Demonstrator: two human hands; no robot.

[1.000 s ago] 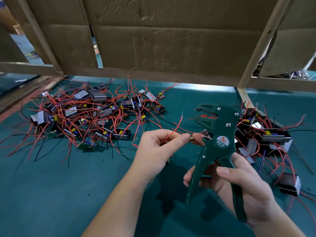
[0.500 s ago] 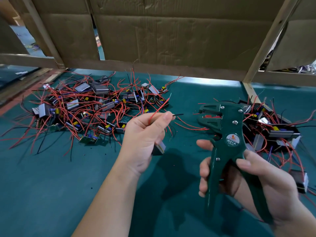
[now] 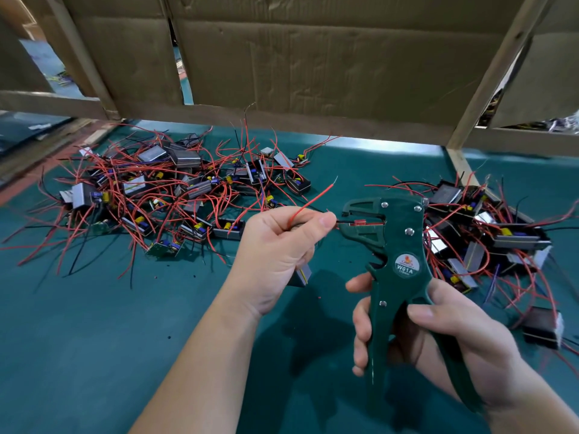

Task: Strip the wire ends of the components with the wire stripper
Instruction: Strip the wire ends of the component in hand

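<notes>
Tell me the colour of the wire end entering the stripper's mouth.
Black; the head view shows the wire end in the wire stripper.

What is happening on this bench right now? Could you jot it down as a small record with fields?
Left hand: pinches a black wire near its end, with a small component tucked under the fingers
Spare lead: a red wire curves up out of that grip
Right hand: grips the handles of the green wire stripper
Wire end: reaches into the stripper's head; its handles are spread apart
Left pile: components tangled in red wires
Right pile: more components, behind the stripper
Surface: green mat
</notes>
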